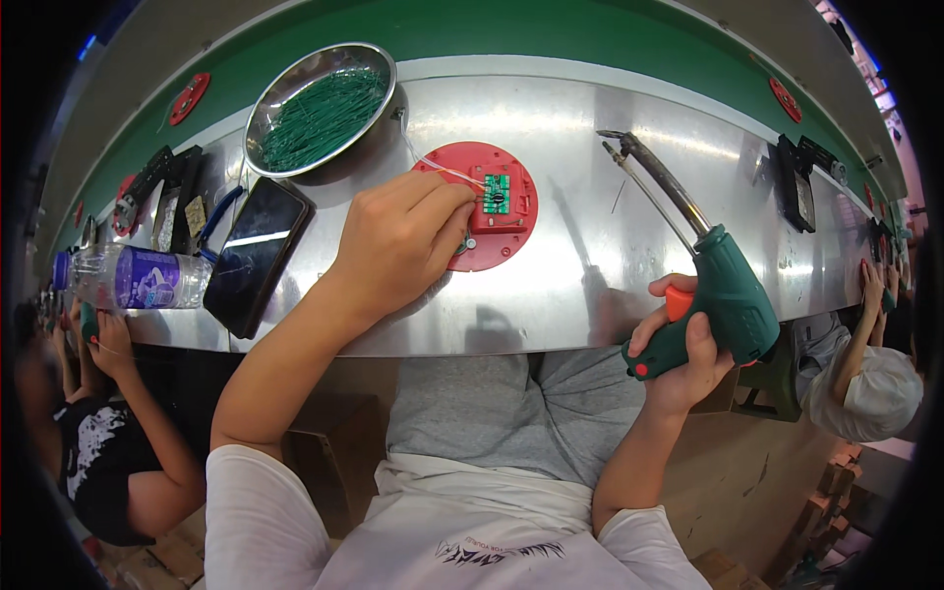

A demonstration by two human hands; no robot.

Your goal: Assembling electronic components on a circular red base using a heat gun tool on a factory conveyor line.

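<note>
A round red plastic housing (516, 236) lies on the metal bench in front of me, with a small green circuit board (498, 195) on its raised middle. Thin pale wires (433, 163) run to the board from the upper left. My left hand (398, 241) rests over the housing's left side, its thumb and fingers pinched together at the board's edge; what they pinch is hidden. In my right hand (688, 344) is a green soldering gun (733, 295) with an orange trigger. Its long metal tip (654, 167) points up and left, apart from the board.
A steel bowl (393, 113) full of green wires stands at the back left. Nearer lie a black phone (258, 258), blue-handled pliers (222, 211) and a plastic bottle (147, 277). A black holder (796, 182) stands at right. Other people sit at both sides.
</note>
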